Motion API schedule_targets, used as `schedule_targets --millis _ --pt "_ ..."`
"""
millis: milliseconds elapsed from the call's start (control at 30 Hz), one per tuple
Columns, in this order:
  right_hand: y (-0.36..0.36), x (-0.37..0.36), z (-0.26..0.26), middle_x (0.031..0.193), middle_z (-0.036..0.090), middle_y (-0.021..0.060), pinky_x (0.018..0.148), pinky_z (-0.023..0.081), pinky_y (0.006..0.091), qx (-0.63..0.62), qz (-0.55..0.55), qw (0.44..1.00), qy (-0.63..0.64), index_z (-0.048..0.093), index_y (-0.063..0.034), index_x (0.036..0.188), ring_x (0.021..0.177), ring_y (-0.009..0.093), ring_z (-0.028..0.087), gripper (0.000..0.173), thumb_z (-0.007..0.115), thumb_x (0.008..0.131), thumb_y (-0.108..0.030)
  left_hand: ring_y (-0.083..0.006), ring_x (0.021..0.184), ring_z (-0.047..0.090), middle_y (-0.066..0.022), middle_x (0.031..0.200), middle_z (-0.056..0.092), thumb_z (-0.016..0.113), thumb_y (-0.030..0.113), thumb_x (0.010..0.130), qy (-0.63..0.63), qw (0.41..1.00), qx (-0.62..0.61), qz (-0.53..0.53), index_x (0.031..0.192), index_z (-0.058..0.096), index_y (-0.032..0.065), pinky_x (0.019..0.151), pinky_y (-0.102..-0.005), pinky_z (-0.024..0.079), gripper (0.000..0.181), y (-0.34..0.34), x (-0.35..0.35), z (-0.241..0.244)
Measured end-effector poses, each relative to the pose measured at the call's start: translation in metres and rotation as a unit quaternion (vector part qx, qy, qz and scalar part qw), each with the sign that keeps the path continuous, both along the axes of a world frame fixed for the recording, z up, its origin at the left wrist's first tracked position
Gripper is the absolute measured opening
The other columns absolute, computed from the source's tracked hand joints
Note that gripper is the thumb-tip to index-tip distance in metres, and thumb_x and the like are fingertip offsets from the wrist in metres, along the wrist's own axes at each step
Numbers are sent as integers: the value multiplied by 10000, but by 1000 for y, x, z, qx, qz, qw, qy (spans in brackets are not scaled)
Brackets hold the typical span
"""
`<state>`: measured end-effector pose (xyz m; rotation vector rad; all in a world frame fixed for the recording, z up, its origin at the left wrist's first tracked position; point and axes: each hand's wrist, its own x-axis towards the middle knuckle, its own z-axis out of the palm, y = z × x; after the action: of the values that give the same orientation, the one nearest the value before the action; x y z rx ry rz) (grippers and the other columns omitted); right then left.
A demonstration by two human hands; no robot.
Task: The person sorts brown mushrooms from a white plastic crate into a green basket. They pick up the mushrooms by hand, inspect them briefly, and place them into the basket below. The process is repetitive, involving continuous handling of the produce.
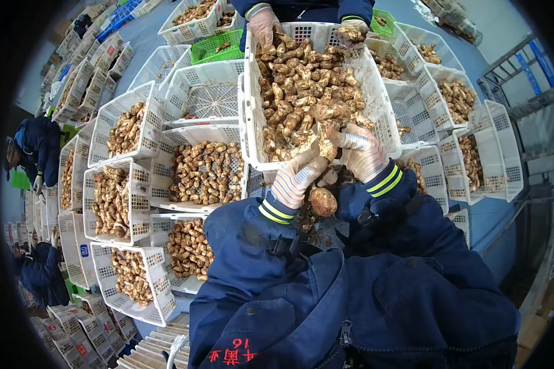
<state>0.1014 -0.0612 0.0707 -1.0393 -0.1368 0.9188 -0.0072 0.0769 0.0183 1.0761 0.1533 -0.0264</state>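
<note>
Both my gloved hands meet over the near rim of a white plastic crate (384, 121) piled with brown, knobbly tubers (300, 92). Between thumb and fingers, my left hand (296, 179) grips the lower part of a pale-ended tuber (328, 148). My right hand (363, 154) holds the same tuber from the right, its fingertips partly hidden behind it. Below my wrists, near my lap, shows a rounder brown tuber (323, 201); what supports it is partly hidden. Striped knit gloves cover both hands.
Across the crate, a co-worker's gloved hand (264, 26) touches the pile, and the other hand (352, 32) holds a tuber. White crates of sorted tubers (206, 173) crowd the left; others (457, 97) stand right. Beyond is a green basket (217, 47). Wooden slats (159, 346) lie lower left.
</note>
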Motion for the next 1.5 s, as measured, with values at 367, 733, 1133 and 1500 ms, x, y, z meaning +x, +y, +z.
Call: schedule_targets --millis 367,733,1133,1500 --pt "8 -1 -24 1142 565 87 712 519 325 -114 1 989 -98 508 0 1225 931 176 587 418 597 877 -213 -79 729 567 -30 793 636 637 180 872 -14 975 192 110 993 643 -4 667 -234 464 220 -5 3 -23" --pt "9 3 -25 1215 543 140 801 515 349 -87 11 992 -87 424 89 1291 1062 239 570 597 675 836 -207 -70 637 539 -31 699 614 669 172 826 -38 937 329 112 913 661 -5 596 -236 452 197 -5 -1 -4" --pt "4 6 -25 1038 598 84 596 545 342 -24 39 998 -48 494 -32 1197 787 182 628 332 556 886 -129 -66 687 562 -30 817 637 685 259 853 -9 981 163 104 978 633 1 612 -220 468 292 -5 2 -11" --pt "9 1 -35 1073 597 72 723 539 323 21 7 1000 -22 502 13 1225 931 178 607 407 628 875 -155 -70 688 567 -40 757 635 670 195 845 -29 954 265 139 944 651 -4 611 -218 461 224 -2 0 -20"
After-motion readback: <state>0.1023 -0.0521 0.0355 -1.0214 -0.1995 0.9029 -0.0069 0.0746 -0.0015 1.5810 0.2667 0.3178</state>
